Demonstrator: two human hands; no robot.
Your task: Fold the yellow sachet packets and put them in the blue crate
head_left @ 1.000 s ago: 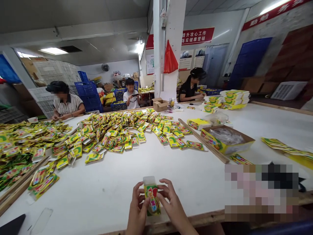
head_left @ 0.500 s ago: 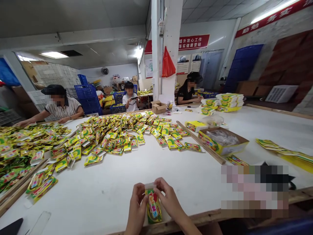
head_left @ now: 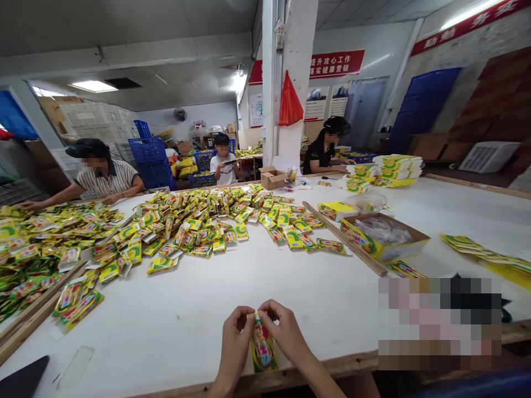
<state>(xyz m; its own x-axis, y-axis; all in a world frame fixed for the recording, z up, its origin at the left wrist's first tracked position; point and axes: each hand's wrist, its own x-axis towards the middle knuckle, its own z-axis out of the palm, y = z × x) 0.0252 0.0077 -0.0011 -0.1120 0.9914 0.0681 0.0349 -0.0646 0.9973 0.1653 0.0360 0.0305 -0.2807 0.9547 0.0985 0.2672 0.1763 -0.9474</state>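
Observation:
A small flat yellow-green carton (head_left: 263, 347) with bright lettering stands or lies at the table's front edge; which of the two I cannot tell. My left hand (head_left: 237, 334) pinches its top left corner between thumb and fingers. At the top right corner my right hand (head_left: 282, 329) grips it the same way. The fingertips of both hands meet near the carton's top flap, which they mostly cover. Beyond my hands, a broad heap of similar cartons (head_left: 199, 221) spreads over the white table (head_left: 199, 298).
Wooden strips (head_left: 344, 237) lie across the table. An open yellow box (head_left: 379, 237) with clear plastic bags sits at right, near flat yellow card sheets (head_left: 485, 251). Stacked packs (head_left: 398, 168) stand farther back. Another person (head_left: 105, 177) works at left; two more are behind the table.
My fingers have drawn together over the carton's top, and the pale flap that stuck up there is now largely covered. The whole view has shifted slightly.

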